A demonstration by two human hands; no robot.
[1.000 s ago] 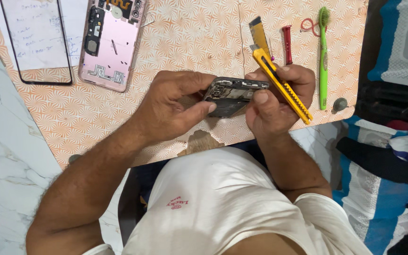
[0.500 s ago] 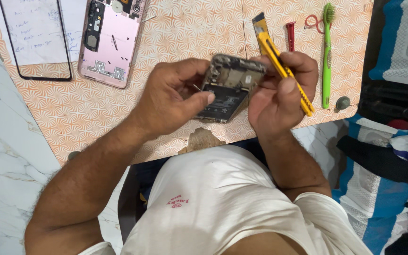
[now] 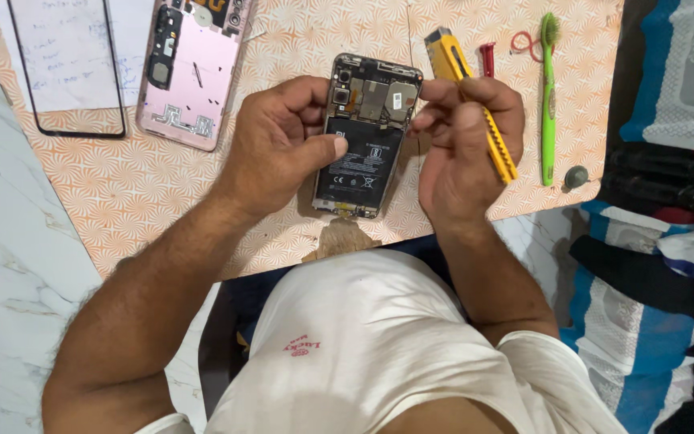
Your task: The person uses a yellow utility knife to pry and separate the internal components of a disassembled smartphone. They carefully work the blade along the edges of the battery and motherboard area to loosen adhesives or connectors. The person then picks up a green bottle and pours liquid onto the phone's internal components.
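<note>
An opened phone [image 3: 365, 137] with its back off shows a black battery and circuit parts, face-down over the patterned board [image 3: 122, 193]. My left hand [image 3: 283, 145] grips its left edge, thumb pressed on the battery. My right hand [image 3: 463, 149] holds a yellow utility knife [image 3: 475, 104] along the palm, while its fingertips touch the phone's upper right corner.
A pink phone back cover [image 3: 190, 72] and a black-framed glass panel [image 3: 70, 68] lie at the top left. A green toothbrush [image 3: 549, 96], a red tool [image 3: 487, 58] and a small grey cap [image 3: 577, 177] lie to the right. Folded cloth [image 3: 668, 241] sits beyond the board's right edge.
The phone has been turned from edge-on to flat, its open back now facing up. Both hands shifted up the board with it, the knife staying in my right hand.
</note>
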